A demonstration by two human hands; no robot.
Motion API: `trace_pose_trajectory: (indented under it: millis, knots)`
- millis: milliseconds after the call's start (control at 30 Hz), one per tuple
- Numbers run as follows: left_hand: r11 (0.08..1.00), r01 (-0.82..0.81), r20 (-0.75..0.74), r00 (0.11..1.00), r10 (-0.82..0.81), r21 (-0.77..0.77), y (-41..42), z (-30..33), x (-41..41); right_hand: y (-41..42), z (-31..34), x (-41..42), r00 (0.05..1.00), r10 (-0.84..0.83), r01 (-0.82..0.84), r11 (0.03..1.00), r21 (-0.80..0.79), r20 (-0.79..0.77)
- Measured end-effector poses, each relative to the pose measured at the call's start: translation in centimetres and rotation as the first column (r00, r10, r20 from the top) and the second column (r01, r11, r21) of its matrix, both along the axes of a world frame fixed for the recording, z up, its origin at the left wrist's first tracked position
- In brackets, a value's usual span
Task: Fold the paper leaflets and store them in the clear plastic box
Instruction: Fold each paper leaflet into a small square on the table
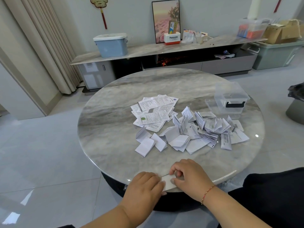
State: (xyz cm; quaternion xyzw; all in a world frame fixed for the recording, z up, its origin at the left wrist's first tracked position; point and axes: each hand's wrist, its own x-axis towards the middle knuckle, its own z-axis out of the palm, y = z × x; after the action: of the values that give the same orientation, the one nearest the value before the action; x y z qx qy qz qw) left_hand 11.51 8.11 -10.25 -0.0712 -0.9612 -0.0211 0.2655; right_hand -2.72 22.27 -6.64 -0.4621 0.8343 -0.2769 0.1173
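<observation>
Both hands, left hand (144, 184) and right hand (187, 174), pinch a thin, limp leaflet (167, 182) at the counter's (107, 129) near edge; hold by corners

"Panasonic" reads on the white box (172, 38).
</observation>
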Motion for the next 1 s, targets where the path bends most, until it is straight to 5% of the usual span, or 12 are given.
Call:
trace_pose_trajectory:
  millis: [100,233,433,567,700,833,1000]
  knots:
    - [0.989,-0.095,-0.009,0.995,0.097,0.115,0.1,1.3,-0.6,0.1,0.5,0.5,0.991,0.032,-0.010,0.987,-0.161,0.132]
    - [0.916,-0.217,0.051,0.976,0.212,0.337,1.0,3.5,-1.1,-0.4,1.5,0.5,0.998,0.059,-0.052,0.951,-0.304,0.016]
    - [0.750,-0.280,0.124,0.958,0.259,0.599,0.2,6.0,-1.5,-0.8,2.5,-0.1,0.998,-0.027,0.047,0.933,-0.356,0.061]
    - [0.448,-0.520,0.283,0.822,0.494,0.727,-3.2,7.5,-2.3,-0.2,2.7,-2.0,0.967,-0.198,0.241,0.917,-0.319,0.161]
    - [0.181,-0.636,0.496,0.723,0.481,0.750,-7.0,7.6,-3.6,-0.4,2.8,-2.2,0.947,-0.243,0.302,0.897,-0.324,0.209]
    - [0.298,-0.739,0.458,0.628,0.629,0.605,-9.9,7.2,-5.5,-0.9,2.1,-1.4,0.966,-0.214,0.246,0.931,-0.270,0.145]
    - [0.519,-0.705,0.396,0.704,0.589,0.483,-13.1,8.7,-11.8,-1.6,1.8,-1.5,0.975,-0.194,0.218,0.940,-0.263,0.113]
